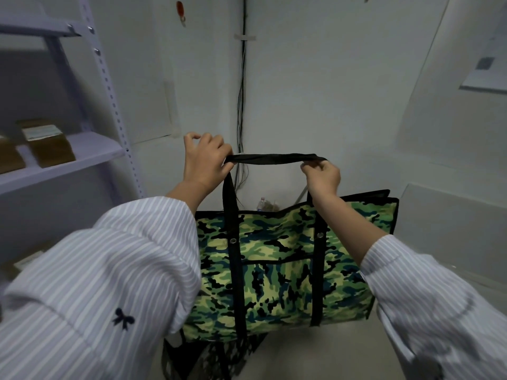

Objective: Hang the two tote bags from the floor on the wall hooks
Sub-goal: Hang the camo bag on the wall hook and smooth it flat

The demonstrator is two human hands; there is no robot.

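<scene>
Above the floor I hold the first camouflage tote bag [277,270], left hand [204,163] and right hand [322,176] gripping its black strap [274,158]; next, lifting to the red wall hook [180,10].

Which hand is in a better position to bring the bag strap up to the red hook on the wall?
Probably the left hand: it holds the black strap on the side below the red hook. The right hand is farther away.
</scene>
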